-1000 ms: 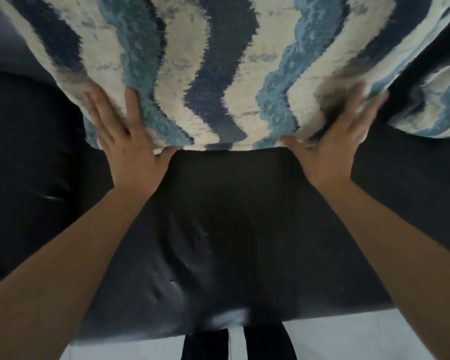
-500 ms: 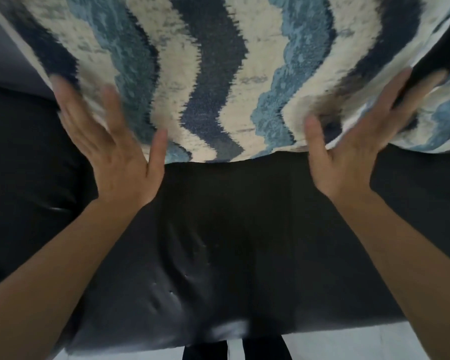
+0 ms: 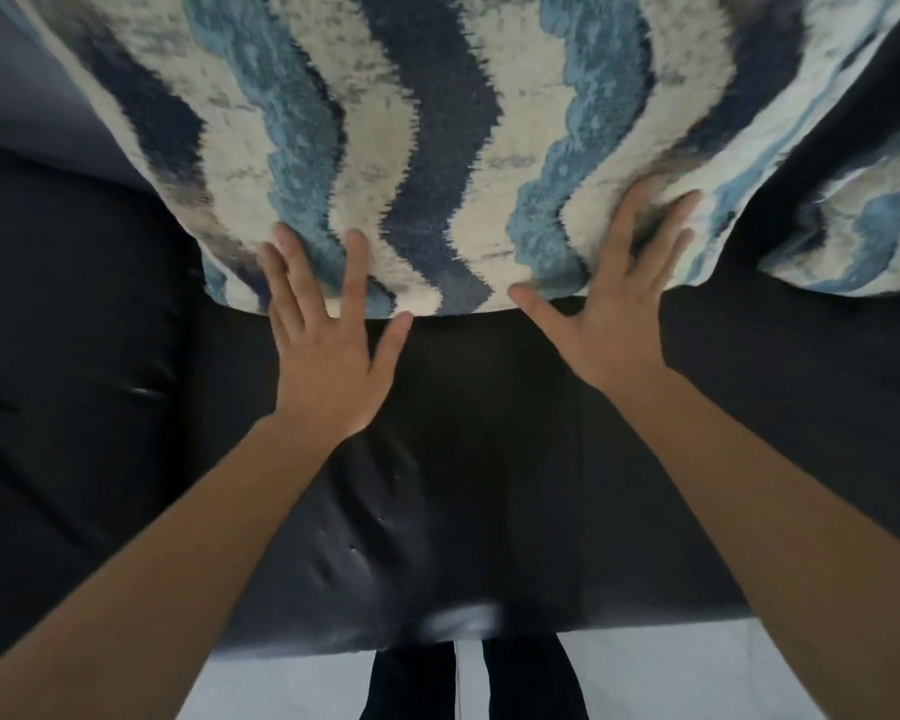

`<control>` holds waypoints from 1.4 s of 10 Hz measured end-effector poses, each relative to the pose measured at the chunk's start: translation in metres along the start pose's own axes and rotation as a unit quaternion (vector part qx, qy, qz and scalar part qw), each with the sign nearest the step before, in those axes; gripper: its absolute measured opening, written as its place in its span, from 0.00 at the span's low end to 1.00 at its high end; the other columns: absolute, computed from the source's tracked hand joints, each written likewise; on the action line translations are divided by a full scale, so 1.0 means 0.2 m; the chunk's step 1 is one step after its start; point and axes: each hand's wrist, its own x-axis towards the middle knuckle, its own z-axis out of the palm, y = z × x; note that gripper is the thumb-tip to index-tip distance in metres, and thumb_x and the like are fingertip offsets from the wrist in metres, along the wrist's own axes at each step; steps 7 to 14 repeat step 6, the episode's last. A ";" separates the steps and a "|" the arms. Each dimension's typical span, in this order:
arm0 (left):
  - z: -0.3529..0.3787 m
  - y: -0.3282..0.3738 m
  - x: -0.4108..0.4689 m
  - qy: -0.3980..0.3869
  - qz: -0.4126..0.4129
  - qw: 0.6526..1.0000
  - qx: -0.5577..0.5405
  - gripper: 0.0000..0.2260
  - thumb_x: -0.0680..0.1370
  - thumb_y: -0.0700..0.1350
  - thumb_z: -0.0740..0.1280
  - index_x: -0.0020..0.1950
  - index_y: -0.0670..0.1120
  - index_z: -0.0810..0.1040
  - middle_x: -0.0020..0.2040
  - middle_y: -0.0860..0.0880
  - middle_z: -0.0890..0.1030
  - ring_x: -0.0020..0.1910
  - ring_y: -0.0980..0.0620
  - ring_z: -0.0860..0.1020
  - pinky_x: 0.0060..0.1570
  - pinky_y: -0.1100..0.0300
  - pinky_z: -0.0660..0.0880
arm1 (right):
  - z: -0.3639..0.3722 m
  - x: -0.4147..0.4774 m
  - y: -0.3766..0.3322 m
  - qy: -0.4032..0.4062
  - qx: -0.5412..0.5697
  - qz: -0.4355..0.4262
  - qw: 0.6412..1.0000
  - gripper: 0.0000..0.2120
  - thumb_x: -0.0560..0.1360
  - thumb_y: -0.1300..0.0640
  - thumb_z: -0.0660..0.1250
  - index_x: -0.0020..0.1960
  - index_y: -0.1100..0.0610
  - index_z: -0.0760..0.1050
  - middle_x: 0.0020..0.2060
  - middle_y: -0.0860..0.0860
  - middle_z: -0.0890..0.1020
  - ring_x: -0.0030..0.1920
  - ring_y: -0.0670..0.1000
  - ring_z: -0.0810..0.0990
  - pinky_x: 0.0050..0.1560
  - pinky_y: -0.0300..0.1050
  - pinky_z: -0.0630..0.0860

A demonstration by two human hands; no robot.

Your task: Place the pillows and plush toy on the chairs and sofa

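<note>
Your left hand (image 3: 328, 366) and right hand (image 3: 614, 309) press flat, fingers spread, gripping nothing, on the blue-and-cream wavy-striped pillow (image 3: 437, 148) already propped on the black leather sofa (image 3: 489, 485) (a second pillow (image 3: 863, 236) alongside); plush toy unseen.

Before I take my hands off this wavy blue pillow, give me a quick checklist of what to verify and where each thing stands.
1. Pillow bottom edge down on the dark seat: ok.
2. Pillow leaning on the backrest: cannot tell, its top is out of frame.
3. Left hand flat and open, fingers on the lower edge, gripping nothing: ok.
4. Right hand flat and open, fingers pressing the fabric: ok.
5. Second patterned pillow at the right close beside this one: ok; touching or not, cannot tell.
6. Plush toy placed: cannot tell, none in view.
</note>
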 end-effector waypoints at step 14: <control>-1.95 0.60 -0.35 -0.113 -0.107 0.970 -0.186 0.31 0.84 0.61 0.53 0.83 0.48 0.54 0.83 0.47 0.55 0.83 0.49 0.51 0.79 0.50 0.53 | -1.81 -0.70 -0.79 -0.100 0.210 0.040 0.972 0.28 0.81 0.42 0.62 0.78 0.47 0.62 0.72 0.41 0.68 0.68 0.41 0.70 0.72 0.48 0.70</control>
